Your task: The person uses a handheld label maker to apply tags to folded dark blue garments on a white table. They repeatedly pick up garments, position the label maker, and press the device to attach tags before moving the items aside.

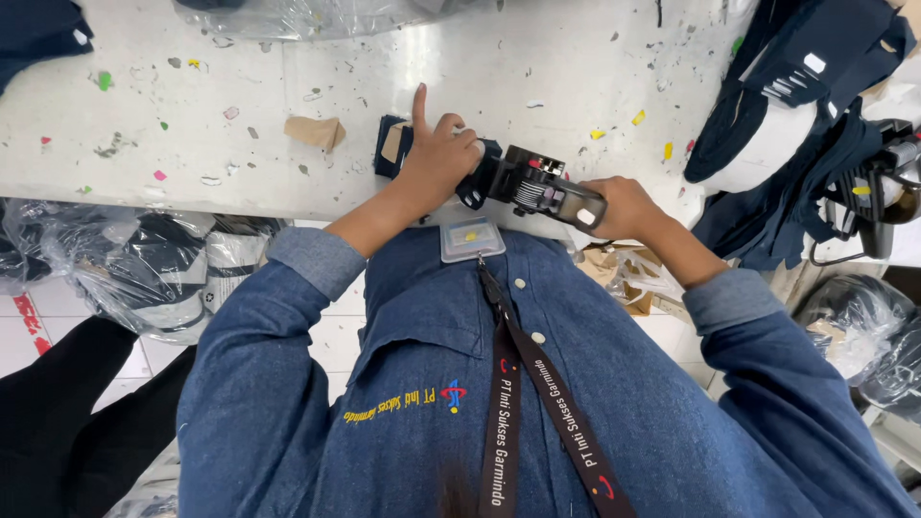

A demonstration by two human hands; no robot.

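Note:
My left hand [436,153] presses down on a small folded dark blue fabric piece [387,146] with a brown paper tag, its index finger pointing away from me. A black hand-held labelling gun [526,182] lies with its nose against that hand and the fabric. My right hand [624,204] grips the gun's handle near the table's front edge. Both sleeves are blue denim. A clear badge holder [471,239] on a dark lanyard hangs at my chest just below the gun.
The white table [288,144] is dotted with small coloured sticker scraps, and a brown paper piece [317,130] lies left of the fabric. Dark blue garments [796,105] pile up at right. Plastic-wrapped bundles [144,269] sit under the table, and clear plastic [307,14] lies at the far edge.

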